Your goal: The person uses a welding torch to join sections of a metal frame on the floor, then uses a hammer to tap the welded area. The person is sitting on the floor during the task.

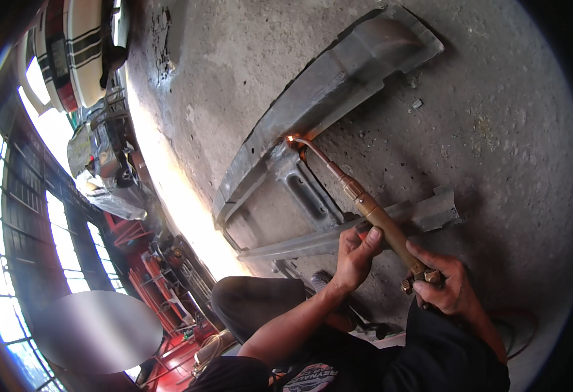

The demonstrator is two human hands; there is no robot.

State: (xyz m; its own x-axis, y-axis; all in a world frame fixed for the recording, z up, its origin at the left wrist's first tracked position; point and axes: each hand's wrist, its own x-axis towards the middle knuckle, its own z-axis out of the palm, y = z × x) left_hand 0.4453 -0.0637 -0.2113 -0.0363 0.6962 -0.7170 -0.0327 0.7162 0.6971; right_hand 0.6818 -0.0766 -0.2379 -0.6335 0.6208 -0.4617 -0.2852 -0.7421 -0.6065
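My right hand (448,287) is wrapped round the rear of a brass gas torch (381,219), by its valve knobs. My left hand (357,256) is closed beside the torch body; a bit of something orange-red shows at its fingers, too small to name. The torch's bent copper tip reaches up and left to a long, bent grey metal panel (319,88), where a small spot glows orange. That spot lies where a short ribbed metal bracket (309,195) meets the panel. At its near end the bracket joins a thinner metal rail (299,243), partly hidden behind my hands.
The metal frame lies on a rough concrete floor (495,124). A hose (528,326) curves at lower right. To the left are red metal racks (159,291) with stored parts, a blurred oval patch, and vehicles (81,52). My bent knee (257,304) is close to the rail.
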